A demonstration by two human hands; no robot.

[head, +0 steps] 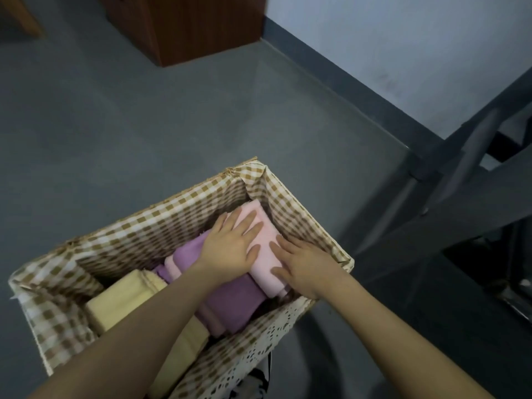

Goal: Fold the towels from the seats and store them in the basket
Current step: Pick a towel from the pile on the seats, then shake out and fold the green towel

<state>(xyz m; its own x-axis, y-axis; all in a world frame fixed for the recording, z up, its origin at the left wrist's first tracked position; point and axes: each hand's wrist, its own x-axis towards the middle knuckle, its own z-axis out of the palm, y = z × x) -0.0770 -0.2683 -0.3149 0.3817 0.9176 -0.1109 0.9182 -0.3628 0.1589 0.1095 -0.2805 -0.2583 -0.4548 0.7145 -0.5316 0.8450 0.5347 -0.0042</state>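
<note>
A wicker basket [161, 214] with a brown-and-white checked lining stands on the floor below me. Inside lie folded towels: a pink towel [266, 262] at the right end, a purple towel [239, 300] beside it, and a yellow towel [126, 303] to the left. My left hand [230, 243] lies flat with straight fingers across the pink and purple towels. My right hand [302, 262] presses flat on the right side of the pink towel, next to the basket's right wall.
The basket sits on a grey floor [115, 125]. A brown wooden cabinet [195, 27] stands at the back. A dark metal frame [460, 182] rises at the right, close to the basket. A pale wall with a dark skirting runs behind it.
</note>
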